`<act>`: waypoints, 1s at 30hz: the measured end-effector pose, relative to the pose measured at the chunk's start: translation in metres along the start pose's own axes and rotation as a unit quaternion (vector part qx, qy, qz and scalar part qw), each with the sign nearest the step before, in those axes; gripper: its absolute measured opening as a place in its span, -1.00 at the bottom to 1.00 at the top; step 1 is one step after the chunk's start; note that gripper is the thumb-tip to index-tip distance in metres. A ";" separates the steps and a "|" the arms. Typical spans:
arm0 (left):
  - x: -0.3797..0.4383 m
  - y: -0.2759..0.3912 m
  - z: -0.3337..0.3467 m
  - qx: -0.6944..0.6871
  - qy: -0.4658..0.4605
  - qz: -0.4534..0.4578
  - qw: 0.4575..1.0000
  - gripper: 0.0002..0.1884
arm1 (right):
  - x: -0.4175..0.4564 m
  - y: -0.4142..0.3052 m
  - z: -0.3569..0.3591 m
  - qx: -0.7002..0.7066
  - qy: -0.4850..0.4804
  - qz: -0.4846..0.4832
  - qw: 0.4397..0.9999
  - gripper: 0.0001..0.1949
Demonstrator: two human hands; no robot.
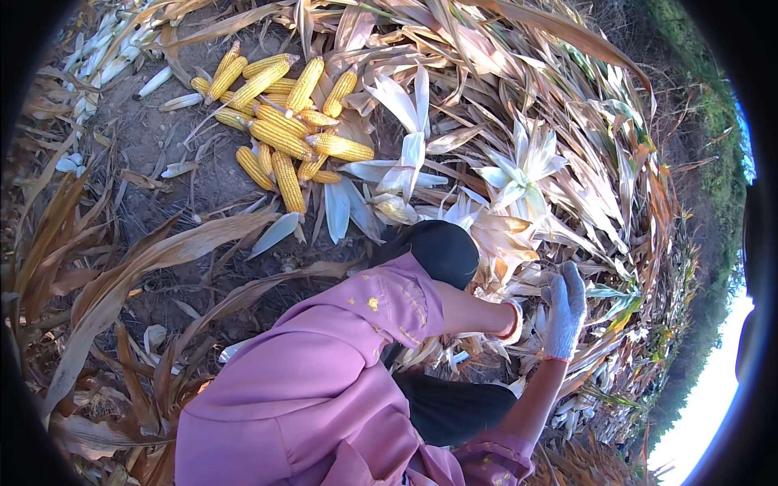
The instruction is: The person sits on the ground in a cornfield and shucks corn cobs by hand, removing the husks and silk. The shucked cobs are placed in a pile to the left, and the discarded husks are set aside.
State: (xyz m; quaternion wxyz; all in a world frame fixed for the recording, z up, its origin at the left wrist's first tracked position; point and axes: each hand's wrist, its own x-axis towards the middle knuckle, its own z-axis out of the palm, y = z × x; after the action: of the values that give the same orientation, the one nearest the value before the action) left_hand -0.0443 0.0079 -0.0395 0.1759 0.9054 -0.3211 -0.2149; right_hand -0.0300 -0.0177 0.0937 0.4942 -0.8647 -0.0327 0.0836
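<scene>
Both of my hands wear pale knitted gloves with orange cuffs. My left hand (515, 323) points down into dry corn husks (501, 249); little beyond the cuff shows, and its fingers are hidden. To its right in the picture, my right hand (565, 313) is raised over the husks, fingers extended and thumb a little apart. I see nothing held in it, though its palm is turned partly away. Husked yellow corn ears (282, 136) lie in a loose pile on the soil. Peeled-back pale husks (526, 173) spread between that pile and my hands.
A thick heap of dry corn stalks and leaves (583, 146) curves around the far side. Pale ears in husk (115, 54) lie at the upper left. Long dry leaves (176, 249) cross the soil beside me. My dark-clad knee (440, 252) is close to my left forearm.
</scene>
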 end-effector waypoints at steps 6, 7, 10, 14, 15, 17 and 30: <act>0.004 -0.004 -0.008 0.045 0.016 0.018 0.999 -0.22 | -0.021 0.072 -0.103 -0.066 0.089 0.068 0.992 -0.54; 0.003 -0.005 -0.011 0.059 0.020 0.029 0.998 -0.21 | -0.020 0.089 -0.122 -0.056 0.102 0.070 0.991 -0.50; -0.013 -0.016 -0.029 0.082 0.026 0.074 0.994 -0.70 | -0.020 0.109 -0.159 0.006 0.154 0.097 0.983 -0.53; -0.009 -0.009 -0.032 0.146 -0.012 0.104 0.984 -0.76 | -0.021 0.181 -0.226 0.075 0.235 0.119 0.962 -0.61; -0.008 -0.020 -0.016 0.139 0.041 0.110 0.983 -0.74 | -0.019 0.193 -0.231 0.084 0.243 0.122 0.959 -0.61; -0.007 -0.015 -0.014 0.161 -0.014 0.113 0.980 -0.72 | -0.021 0.224 -0.242 0.133 0.259 0.143 0.946 -0.61; 0.017 0.009 -0.020 0.161 -0.013 0.174 0.971 -0.70 | 0.049 0.402 -0.204 -0.225 0.083 0.168 0.956 -0.65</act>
State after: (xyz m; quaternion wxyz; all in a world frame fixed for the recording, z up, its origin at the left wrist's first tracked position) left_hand -0.0271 -0.0064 -0.0235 0.0586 0.8493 -0.5061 -0.1383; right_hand 0.0437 -0.3891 -0.1558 0.2662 -0.9505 0.1365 0.0840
